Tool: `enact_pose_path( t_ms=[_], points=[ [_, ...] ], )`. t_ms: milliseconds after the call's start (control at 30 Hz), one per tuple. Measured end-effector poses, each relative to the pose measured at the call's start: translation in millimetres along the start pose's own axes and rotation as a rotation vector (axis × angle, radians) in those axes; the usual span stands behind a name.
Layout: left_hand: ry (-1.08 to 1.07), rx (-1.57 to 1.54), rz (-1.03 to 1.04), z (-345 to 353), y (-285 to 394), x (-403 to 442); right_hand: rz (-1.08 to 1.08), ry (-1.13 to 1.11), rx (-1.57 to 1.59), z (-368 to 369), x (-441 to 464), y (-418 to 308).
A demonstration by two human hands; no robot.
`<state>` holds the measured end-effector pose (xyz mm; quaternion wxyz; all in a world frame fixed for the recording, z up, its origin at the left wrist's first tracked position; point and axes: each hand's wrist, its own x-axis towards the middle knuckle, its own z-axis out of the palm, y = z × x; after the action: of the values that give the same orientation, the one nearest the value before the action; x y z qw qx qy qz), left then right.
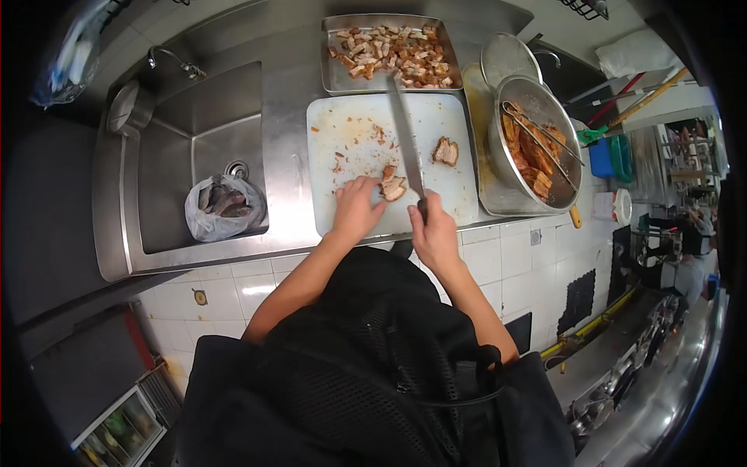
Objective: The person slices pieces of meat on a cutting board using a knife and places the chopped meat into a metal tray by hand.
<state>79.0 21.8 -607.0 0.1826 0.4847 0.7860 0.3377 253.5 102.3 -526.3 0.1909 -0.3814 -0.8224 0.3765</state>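
Note:
On the white cutting board [342,167], my left hand [359,206] rests with its fingertips beside pieces of browned meat [393,187]; the thumb is apart from the fingers. My right hand [435,233] is wrapped round the handle of a long knife [407,132]. The blade points away from me over the board, just right of those pieces, and its tip reaches the near rim of the metal tray [327,54], which holds many cut meat chunks [389,50]. Another piece of meat [446,152] lies right of the blade. Small crumbs are scattered on the board.
Right of the board, a metal bowl [562,198] holds larger meat pieces [537,156] and tongs [556,162], with a round strainer [506,58] behind. At left, a sink [167,167] contains a plastic bag [218,227] of dark items. A person [689,268] stands far right.

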Motion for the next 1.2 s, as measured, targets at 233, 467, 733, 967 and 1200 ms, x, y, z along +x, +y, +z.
enact_pose_path(
  t_ms=[233, 467, 733, 967, 1200],
  points=[
    [0.015, 0.037, 0.042, 9.4, -0.1, 2.8, 0.157, -0.247, -0.196, 15.4, 7.6, 39.1],
    [0.041, -0.007, 0.002, 1.4, -3.9, -6.0, 0.062, 0.001, 0.035, -10.5, -2.2, -33.4],
    [0.004, 0.046, 0.029, 0.7, -3.1, -0.9, 0.145, -0.177, -0.134, 31.1, 3.7, 35.4],
    [-0.049, 0.009, 0.042, -5.8, -13.2, 2.5, 0.087, -0.012, 0.01, 2.7, -15.8, 34.4],
    [-0.255, 0.111, 0.174, -37.0, 6.5, 37.0, 0.646, -0.142, 0.603, -29.6, -106.5, 89.0]
  ],
)
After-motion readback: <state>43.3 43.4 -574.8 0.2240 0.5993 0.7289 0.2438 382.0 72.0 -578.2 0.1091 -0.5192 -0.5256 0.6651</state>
